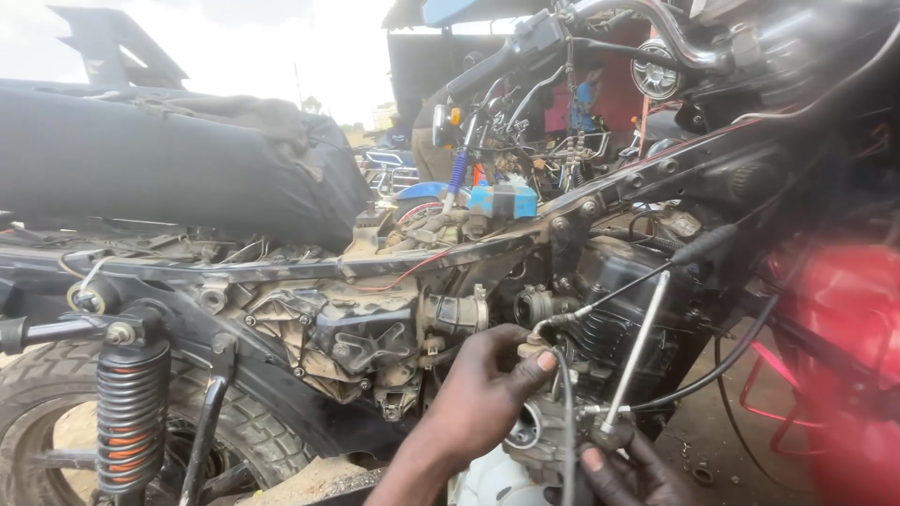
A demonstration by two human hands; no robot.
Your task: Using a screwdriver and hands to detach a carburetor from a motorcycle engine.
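Note:
A stripped motorcycle fills the view, its dirty black frame (pixel 309 270) running left to right. My left hand (pixel 478 398) comes up from the bottom middle and grips a grey metal carburettor (pixel 539 436) held below the engine's round intake port (pixel 536 305). My right hand (pixel 633 473) sits at the bottom edge, fingers closed around the handle end of a long silver screwdriver (pixel 635 354) whose shaft slants up to the right. Black cables (pixel 566 412) hang across the carburettor. A black rubber intake boot (pixel 452 313) lies just left of the port.
A black seat (pixel 169 159) lies across the upper left. A coil shock absorber (pixel 131 417) and the rear tyre (pixel 37 394) are at lower left. Handlebars (pixel 647 28) reach over the top right, and a red blurred part (pixel 844 356) stands at the right edge. Other motorcycles stand behind.

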